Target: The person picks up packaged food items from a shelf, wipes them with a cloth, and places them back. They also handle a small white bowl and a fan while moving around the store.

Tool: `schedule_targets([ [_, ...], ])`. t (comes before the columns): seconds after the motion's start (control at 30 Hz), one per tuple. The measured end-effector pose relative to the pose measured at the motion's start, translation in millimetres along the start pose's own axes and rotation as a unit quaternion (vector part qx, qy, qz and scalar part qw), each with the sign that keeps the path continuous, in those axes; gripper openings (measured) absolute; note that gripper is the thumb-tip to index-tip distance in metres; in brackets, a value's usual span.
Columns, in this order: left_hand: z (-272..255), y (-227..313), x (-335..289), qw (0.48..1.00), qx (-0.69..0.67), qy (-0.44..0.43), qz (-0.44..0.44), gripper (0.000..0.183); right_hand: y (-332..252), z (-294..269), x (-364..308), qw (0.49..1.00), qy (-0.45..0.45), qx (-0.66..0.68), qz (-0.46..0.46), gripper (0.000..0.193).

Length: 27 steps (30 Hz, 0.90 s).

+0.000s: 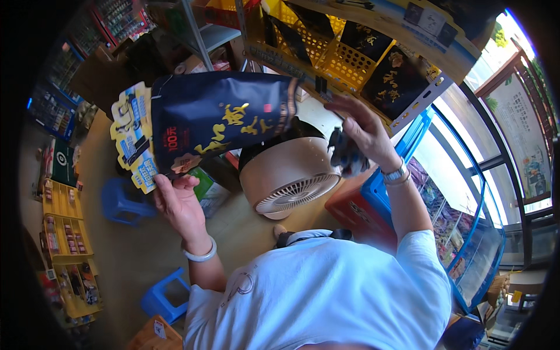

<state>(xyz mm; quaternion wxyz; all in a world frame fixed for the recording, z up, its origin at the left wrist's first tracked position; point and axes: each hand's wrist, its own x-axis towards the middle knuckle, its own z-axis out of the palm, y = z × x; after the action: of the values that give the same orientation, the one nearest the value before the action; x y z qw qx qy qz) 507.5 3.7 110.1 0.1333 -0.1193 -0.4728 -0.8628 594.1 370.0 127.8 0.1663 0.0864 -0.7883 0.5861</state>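
Observation:
A large dark blue pouch [219, 111] with gold lettering hangs tilted in front of me, its yellow and blue cardboard strip [135, 137] at the left end. My left hand [178, 198], a pale bangle on its wrist, pinches the lower corner by that strip. My right hand [368, 129], wearing a watch, is beside the pouch's other end and close to the display rack. Its fingers are stretched forward, apart from the thumb. A dark, bluish-grey thing [349, 156] shows just below this hand; I cannot make out its kind or whether the hand touches it.
Yellow perforated baskets [348, 65] on the rack hold similar dark pouches [395, 81]. Below the pouch stands a beige and black round fan [289, 169]. A red and blue box [364, 204] is at its right, near a blue-framed glass case [475, 233]. Blue stools [166, 294] stand left.

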Motion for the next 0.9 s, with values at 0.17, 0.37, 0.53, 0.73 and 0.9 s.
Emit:
schedule_targets([
  [0.17, 78, -5, -38, 0.997, -0.002, -0.061, -0.04, 0.027, -5, -26, -73, 0.996, 0.058, 0.059, 0.044, 0.077],
  [0.37, 151, -58, -131, 0.973, 0.054, -0.136, -0.176, 0.03, 6, -94, -199, 0.95, 0.235, 0.152, 0.137, 0.039],
  [0.53, 198, -119, -218, 0.912, -0.035, -0.238, -0.331, 0.046, 26, -132, -312, 0.917, 0.316, 0.096, 0.224, 0.036],
  [0.73, 210, -180, -286, 0.799, -0.019, -0.34, -0.497, 0.045, 51, -144, -405, 0.857, 0.385, 0.071, 0.336, 0.034],
  [0.9, 205, -219, -302, 0.717, -0.025, -0.33, -0.613, 0.041, 67, -159, -431, 0.775, 0.565, 0.08, 0.273, 0.025],
])
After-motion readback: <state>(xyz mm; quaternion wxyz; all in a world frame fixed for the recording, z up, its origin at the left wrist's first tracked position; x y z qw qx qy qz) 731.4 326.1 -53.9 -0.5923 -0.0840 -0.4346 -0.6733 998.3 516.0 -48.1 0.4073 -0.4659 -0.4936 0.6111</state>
